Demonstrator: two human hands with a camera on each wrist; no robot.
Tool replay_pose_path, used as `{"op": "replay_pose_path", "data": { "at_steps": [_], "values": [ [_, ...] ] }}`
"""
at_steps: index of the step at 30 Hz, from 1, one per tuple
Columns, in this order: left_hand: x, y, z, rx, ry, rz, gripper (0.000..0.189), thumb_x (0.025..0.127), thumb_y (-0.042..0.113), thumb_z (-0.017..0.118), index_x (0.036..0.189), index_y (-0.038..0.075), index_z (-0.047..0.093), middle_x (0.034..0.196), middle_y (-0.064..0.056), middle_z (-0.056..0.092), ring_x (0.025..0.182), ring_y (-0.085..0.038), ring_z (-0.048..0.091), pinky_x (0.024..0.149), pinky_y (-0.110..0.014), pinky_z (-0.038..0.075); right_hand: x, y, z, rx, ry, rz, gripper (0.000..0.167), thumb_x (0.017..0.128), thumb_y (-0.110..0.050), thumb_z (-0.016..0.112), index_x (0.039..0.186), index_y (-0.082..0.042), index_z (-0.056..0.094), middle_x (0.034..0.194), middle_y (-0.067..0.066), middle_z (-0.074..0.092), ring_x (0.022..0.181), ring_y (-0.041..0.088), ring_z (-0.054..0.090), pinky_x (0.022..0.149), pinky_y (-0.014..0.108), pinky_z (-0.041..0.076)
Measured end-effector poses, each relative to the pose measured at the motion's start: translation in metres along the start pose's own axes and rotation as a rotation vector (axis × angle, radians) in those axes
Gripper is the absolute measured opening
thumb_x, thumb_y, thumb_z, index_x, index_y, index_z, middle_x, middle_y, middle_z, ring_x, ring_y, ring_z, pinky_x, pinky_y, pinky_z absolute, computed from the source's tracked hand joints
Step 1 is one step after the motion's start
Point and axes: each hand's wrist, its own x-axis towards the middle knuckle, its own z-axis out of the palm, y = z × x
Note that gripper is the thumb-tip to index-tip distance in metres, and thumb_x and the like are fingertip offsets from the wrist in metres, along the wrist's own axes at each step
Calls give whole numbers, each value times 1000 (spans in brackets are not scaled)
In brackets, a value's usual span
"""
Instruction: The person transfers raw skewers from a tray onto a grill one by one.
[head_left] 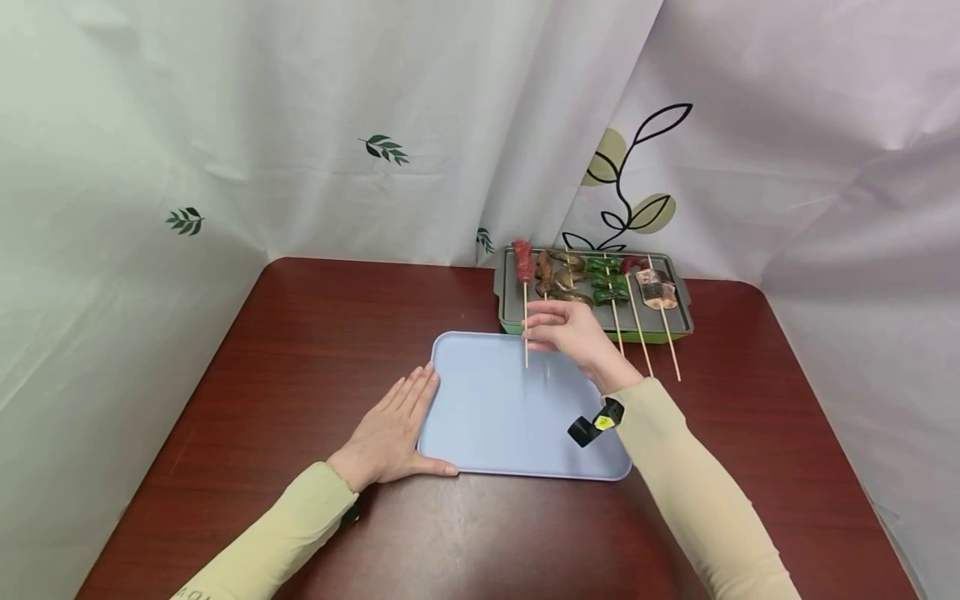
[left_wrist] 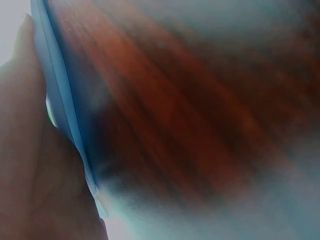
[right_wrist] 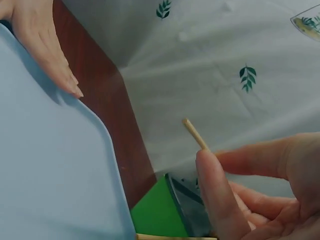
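My right hand point(head_left: 573, 333) pinches the stick of a skewer of red meat point(head_left: 523, 262) between thumb and fingers. The meat end lies over the left side of a grey grill pan point(head_left: 684, 307), and the stick's lower end overhangs a light blue tray point(head_left: 495, 408). In the right wrist view, the end of the wooden stick point(right_wrist: 194, 134) pokes out past the thumb. My left hand point(head_left: 393, 429) rests along the tray's left edge, fingers straight, thumb stretched along the front-left corner. The left wrist view shows the tray's edge point(left_wrist: 65, 85) against that hand.
Several other skewers lie on the pan: brown meat point(head_left: 544, 271), mushroom-like pieces point(head_left: 567, 271), green pepper point(head_left: 609, 282) and a fish-like piece point(head_left: 657, 292). Some sticks overhang its front. The pan has a green base point(right_wrist: 160, 212). A pale curtain point(head_left: 315, 125) borders the dark red table point(head_left: 300, 333).
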Motion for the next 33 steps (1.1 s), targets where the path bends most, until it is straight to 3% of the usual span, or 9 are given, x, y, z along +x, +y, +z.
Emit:
{"op": "replay_pose_path", "data": {
  "at_steps": [7,11,15,22,33],
  "values": [
    [1,0,-1,-7,2,2,136,73,97,40,159,-5,20,167,-21,14,153,-32,14,122,-45,16,6,4,2,-25,22,55,48,97,7,61,144,7,51,126,33,59,107,34,69,83,31,59],
    [1,0,-3,-11,7,5,135,74,97,41,158,-6,22,166,-22,16,153,-34,16,121,-46,18,7,6,2,-51,24,45,48,97,7,62,144,7,51,125,33,60,101,28,70,82,31,59],
    [1,1,-6,-9,0,3,135,74,96,44,158,-6,23,166,-22,17,152,-34,17,121,-47,19,5,8,3,-99,18,26,47,97,4,64,143,7,52,125,31,62,98,23,71,82,31,59],
    [1,3,-9,6,-35,-5,135,74,96,45,159,-6,20,167,-21,15,153,-33,14,122,-46,17,-8,6,3,-213,27,-32,54,97,-10,69,146,4,51,128,21,66,112,31,68,92,38,56],
    [0,1,-1,-15,1,-5,135,74,97,41,160,-5,19,167,-20,13,154,-31,12,122,-45,16,-32,-2,-5,-192,59,-135,53,99,-18,70,145,1,53,130,20,66,117,33,65,94,36,55]
  ]
}}
